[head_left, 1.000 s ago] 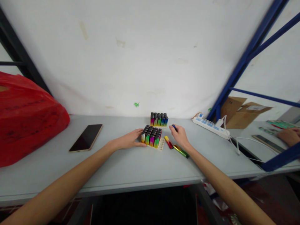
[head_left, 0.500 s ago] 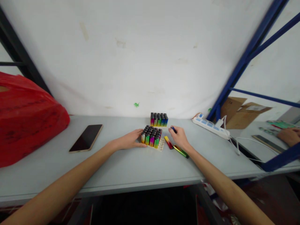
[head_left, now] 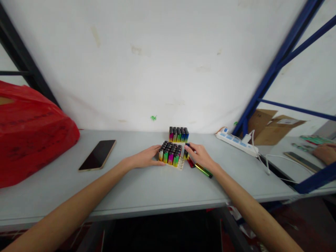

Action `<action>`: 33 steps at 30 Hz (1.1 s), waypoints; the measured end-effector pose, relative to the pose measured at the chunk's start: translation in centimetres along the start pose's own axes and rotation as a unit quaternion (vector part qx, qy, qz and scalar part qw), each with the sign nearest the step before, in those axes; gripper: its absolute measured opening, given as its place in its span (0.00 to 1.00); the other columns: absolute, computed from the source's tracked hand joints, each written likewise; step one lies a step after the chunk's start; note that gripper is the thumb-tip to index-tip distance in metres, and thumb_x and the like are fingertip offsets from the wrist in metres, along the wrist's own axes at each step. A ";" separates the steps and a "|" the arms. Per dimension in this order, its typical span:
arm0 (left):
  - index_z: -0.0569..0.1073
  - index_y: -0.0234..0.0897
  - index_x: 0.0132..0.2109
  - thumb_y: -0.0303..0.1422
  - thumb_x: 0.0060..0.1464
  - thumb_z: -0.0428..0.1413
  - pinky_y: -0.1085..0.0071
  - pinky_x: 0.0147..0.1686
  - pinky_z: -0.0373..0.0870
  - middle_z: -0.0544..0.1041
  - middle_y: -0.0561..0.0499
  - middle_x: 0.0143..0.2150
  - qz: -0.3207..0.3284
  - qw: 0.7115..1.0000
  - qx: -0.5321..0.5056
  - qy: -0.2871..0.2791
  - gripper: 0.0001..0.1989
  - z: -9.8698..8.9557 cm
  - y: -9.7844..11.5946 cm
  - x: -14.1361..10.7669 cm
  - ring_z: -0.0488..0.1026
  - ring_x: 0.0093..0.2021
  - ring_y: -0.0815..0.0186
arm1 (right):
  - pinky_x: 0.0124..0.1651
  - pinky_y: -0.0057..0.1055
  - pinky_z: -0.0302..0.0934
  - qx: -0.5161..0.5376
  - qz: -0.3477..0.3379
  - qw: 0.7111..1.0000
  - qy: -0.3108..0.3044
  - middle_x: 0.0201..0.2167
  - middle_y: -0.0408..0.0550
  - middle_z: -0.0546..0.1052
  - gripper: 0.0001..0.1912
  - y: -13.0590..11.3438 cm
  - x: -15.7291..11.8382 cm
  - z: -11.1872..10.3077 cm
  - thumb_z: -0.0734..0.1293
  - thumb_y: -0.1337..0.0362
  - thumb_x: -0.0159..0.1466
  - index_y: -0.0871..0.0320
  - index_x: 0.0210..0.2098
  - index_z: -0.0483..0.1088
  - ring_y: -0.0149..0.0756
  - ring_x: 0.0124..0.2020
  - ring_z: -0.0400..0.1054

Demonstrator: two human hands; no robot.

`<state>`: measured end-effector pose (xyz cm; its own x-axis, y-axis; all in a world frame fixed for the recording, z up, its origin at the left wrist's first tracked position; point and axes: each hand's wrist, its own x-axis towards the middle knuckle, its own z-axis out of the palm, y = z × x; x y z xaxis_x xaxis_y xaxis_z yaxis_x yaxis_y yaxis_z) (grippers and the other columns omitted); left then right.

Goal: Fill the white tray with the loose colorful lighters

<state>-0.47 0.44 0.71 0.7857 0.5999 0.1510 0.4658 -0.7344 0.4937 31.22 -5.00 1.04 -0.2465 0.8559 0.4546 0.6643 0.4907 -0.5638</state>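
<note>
Lighters: two upright blocks, one nearer and one farther; two loose lighters lie beside the nearer block, and one more is in the right hand.
Near block: black-topped, multicoloured metallic lighters, four across the front, standing in a pale holder with bare cells at its right.
Far block: similar lighters, five across the front, near the white wall.
Left hand: thumb and fingers clasp the near block's left side.
Right hand: pinches a dark-topped lighter upright, just right of the near block.
Loose pair: a red lighter and a shiny green-gold lighter, below the right hand.
Edges: the grey tabletop ends well in front of both blocks; one black phone lies well left, one white power strip to the right.
Hard to see: rear lighters overlap; fingers cover part of the held one; the red bag and a co-worker's hand are cut off.
</note>
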 end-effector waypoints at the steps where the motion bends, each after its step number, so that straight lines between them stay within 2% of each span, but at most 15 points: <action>1: 0.66 0.41 0.76 0.59 0.63 0.65 0.53 0.79 0.57 0.67 0.39 0.78 0.000 1.000 0.000 0.000 0.44 0.0 0.0 0.0 0.64 0.77 0.44 | 0.34 0.35 0.57 -0.001 0.004 1.000 -0.006 0.23 0.42 0.70 0.28 0.0 0.0 0.0 0.57 0.40 0.78 0.51 0.29 0.63 0.39 0.27 0.64; 6: 0.66 0.40 0.76 0.58 0.63 0.65 0.52 0.79 0.56 0.67 0.38 0.79 0.003 1.000 -0.001 0.004 0.44 0.1 -0.1 0.0 0.64 0.78 0.44 | 0.34 0.34 0.56 -0.005 0.004 1.000 -0.011 0.25 0.45 0.77 0.27 0.1 0.3 0.0 0.60 0.39 0.76 0.51 0.30 0.65 0.39 0.26 0.67; 17: 0.68 0.42 0.75 0.57 0.64 0.65 0.53 0.78 0.58 0.69 0.41 0.78 0.015 1.000 -0.006 0.006 0.41 0.0 0.1 0.0 0.66 0.76 0.45 | 0.33 0.32 0.54 -0.014 -0.019 0.996 -0.089 0.20 0.42 0.74 0.26 -0.4 0.2 -0.6 0.64 0.42 0.75 0.51 0.27 0.65 0.37 0.23 0.65; 22: 0.66 0.41 0.76 0.57 0.64 0.65 0.53 0.78 0.57 0.68 0.40 0.78 0.004 1.000 -0.003 0.002 0.43 -0.2 0.4 -0.1 0.65 0.77 0.45 | 0.33 0.32 0.54 -0.027 -0.015 0.996 -0.085 0.21 0.43 0.74 0.25 -0.5 0.4 -0.9 0.70 0.45 0.73 0.52 0.26 0.67 0.37 0.24 0.64; 24: 0.66 0.41 0.75 0.57 0.64 0.65 0.53 0.78 0.57 0.69 0.40 0.77 0.007 1.000 -0.004 0.003 0.42 -0.2 0.5 -0.1 0.66 0.76 0.45 | 0.34 0.32 0.55 -0.026 -0.013 0.995 -0.096 0.24 0.43 0.77 0.20 -0.3 0.3 -1.4 0.72 0.47 0.71 0.53 0.30 0.72 0.37 0.26 0.66; 27: 0.68 0.40 0.74 0.57 0.64 0.64 0.52 0.78 0.59 0.69 0.40 0.77 0.002 1.000 -0.005 0.002 0.41 -0.2 0.5 -0.1 0.67 0.75 0.44 | 0.36 0.32 0.58 -0.022 -0.013 0.994 -0.104 0.27 0.42 0.79 0.14 0.6 -0.1 -2.3 0.73 0.49 0.70 0.53 0.43 0.79 0.37 0.28 0.69; 30: 0.67 0.40 0.75 0.58 0.64 0.64 0.52 0.78 0.58 0.69 0.39 0.77 0.000 1.000 0.000 -0.004 0.43 -0.3 0.5 -0.1 0.66 0.76 0.44 | 0.37 0.32 0.61 -0.019 0.000 0.992 -0.122 0.31 0.43 0.81 0.20 1.7 -0.5 -3.0 0.77 0.47 0.65 0.54 0.48 0.80 0.37 0.30 0.71; 33: 0.65 0.39 0.76 0.58 0.64 0.64 0.52 0.79 0.56 0.67 0.38 0.78 0.002 1.000 0.002 -0.004 0.44 -0.3 0.5 -0.1 0.64 0.77 0.44 | 0.37 0.32 0.63 -0.004 0.016 0.986 -0.168 0.35 0.46 0.82 0.23 2.4 -0.7 -3.2 0.77 0.47 0.64 0.55 0.52 0.79 0.38 0.32 0.73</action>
<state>-0.46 0.05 1.22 0.7907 0.5945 0.1463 0.4642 -0.7380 0.4898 35.26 -4.88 1.58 -0.4441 0.8774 0.1814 0.6806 0.4620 -0.5687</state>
